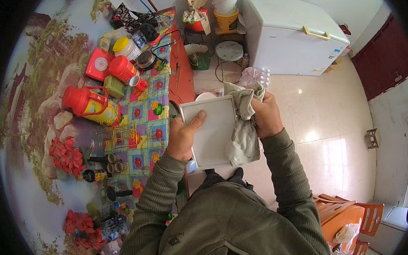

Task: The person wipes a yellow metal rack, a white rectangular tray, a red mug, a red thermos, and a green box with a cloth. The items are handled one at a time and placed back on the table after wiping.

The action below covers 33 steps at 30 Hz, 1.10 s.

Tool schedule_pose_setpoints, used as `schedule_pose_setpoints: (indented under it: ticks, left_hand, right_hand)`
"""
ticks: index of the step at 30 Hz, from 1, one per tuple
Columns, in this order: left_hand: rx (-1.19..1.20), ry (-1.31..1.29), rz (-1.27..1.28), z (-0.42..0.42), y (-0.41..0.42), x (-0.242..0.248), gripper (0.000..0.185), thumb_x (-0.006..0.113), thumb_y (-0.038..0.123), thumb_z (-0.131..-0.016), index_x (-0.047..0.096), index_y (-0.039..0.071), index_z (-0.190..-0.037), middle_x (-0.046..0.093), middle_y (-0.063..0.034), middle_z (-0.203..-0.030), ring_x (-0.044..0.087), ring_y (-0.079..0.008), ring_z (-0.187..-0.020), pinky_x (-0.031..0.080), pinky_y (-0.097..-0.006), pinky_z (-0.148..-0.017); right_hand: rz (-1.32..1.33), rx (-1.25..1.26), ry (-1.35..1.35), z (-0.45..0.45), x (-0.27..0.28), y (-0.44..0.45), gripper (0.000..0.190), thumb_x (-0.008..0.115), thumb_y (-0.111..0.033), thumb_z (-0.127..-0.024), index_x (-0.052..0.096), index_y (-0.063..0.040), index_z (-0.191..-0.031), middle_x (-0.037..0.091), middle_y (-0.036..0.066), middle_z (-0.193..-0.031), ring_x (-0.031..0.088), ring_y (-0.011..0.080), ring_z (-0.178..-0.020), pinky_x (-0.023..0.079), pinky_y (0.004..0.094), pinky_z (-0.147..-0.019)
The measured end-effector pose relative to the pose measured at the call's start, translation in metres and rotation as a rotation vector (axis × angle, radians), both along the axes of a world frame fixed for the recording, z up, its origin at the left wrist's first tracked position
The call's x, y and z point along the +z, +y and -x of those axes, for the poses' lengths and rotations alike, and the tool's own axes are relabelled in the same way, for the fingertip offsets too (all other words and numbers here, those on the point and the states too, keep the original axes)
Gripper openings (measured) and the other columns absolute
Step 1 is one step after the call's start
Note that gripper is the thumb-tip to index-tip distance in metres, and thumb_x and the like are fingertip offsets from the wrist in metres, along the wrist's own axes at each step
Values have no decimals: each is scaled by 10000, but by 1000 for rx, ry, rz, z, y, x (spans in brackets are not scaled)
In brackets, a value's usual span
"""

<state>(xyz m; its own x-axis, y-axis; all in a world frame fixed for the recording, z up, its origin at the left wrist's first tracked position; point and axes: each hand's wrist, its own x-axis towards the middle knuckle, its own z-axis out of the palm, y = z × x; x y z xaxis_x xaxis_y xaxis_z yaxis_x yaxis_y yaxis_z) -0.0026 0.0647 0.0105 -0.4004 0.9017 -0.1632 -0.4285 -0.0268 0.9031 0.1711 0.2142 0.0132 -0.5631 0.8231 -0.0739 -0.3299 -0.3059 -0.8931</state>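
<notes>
My left hand [185, 133] grips the left side of a shallow white rectangular tray [213, 128], its thumb lying over the rim onto the flat inner face. A crumpled pale cloth with grey stains [243, 136] is bunched in my right hand [267, 113]. The cloth hangs down over the tray's right side and hides that edge. Both hands are held out in front of my body, above the floor. Beyond the tray, part of a round pale rim [206, 96] shows; what it belongs to is hidden.
At left, a table with a flowered cloth [160, 106] bears a red thermos [92, 104], a wire rack [120, 135] and several jars. A white chest freezer [294, 49], a round stool [229, 51] and stacked buckets [226, 19] stand ahead. An orange table [341, 221] stands lower right.
</notes>
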Motion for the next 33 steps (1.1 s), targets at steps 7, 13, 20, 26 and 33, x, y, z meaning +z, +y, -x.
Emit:
schedule_pose_setpoints:
  ticks: [7, 13, 20, 26, 33]
  left_hand:
    - [58, -92, 53, 19, 1, -10, 348, 693, 258, -1029, 644, 11, -1268, 731, -118, -1137, 729, -240, -978, 602, -393, -852]
    - [-92, -261, 109, 32, 5, -12, 382, 677, 275, -1037, 611, 11, -1306, 725, -126, -1129, 731, -251, -986, 621, -410, -853]
    - [-247, -346, 57, 21, 4, -30, 453, 648, 331, -1053, 569, 17, -1370, 715, -129, -1151, 730, -254, -1002, 626, -412, -864]
    - [-160, -390, 58, 52, 20, -31, 493, 561, 430, -1084, 576, 29, -1370, 698, -154, -1254, 708, -316, -1107, 609, -483, -924]
    - [-9, -712, -56, 64, 39, -48, 483, 517, 408, -1105, 537, 42, -1419, 683, -164, -1289, 696, -327, -1150, 585, -514, -996]
  right_hand:
    - [-289, 180, -264, -17, 9, -32, 126, 756, -42, -888, 732, 23, -994, 723, 6, -878, 628, 63, -801, 536, 263, -724]
    - [-449, 166, -179, -34, -9, -57, 198, 795, -100, -886, 737, 26, -1026, 717, 3, -868, 625, 65, -837, 542, 279, -775]
    - [-399, -54, -73, 9, 35, -14, 142, 752, -75, -922, 741, 20, -1027, 717, 2, -879, 625, 54, -794, 533, 260, -698]
    - [-430, 137, -154, -13, 13, -46, 167, 725, -47, -925, 738, 29, -1073, 731, 10, -904, 633, 56, -813, 538, 258, -717]
    - [-24, -170, 179, -22, 2, -44, 246, 713, -49, -930, 706, 29, -1163, 761, 87, -1031, 717, 134, -893, 583, 289, -787]
